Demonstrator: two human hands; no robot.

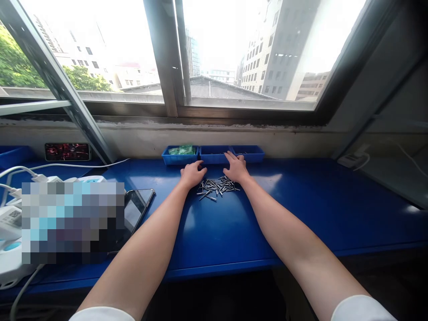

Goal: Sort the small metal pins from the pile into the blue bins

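Observation:
A loose pile of slim silver metal pins (219, 185), too small to name more exactly, lies on the blue tabletop (217, 236). My left hand (193, 174) is at the pile's left edge, thumb and forefinger apart, with nothing visible between them. On the far right side of the pile, my right hand (236, 167) has its fingers stretched toward the middle blue bin (214, 158) and its thumb out to the side. Its fingertips overlap the bin's front in view; whether they touch it I cannot tell. Some small pieces show inside that bin.
Beside the middle bin stand a left blue bin (169, 159) with green plastic packets (182, 150) and a right blue bin (256, 156). A phone (67, 152) leans at the wall. Another dark device (138, 205), white chargers (11, 220) and cables crowd the left, partly pixelated.

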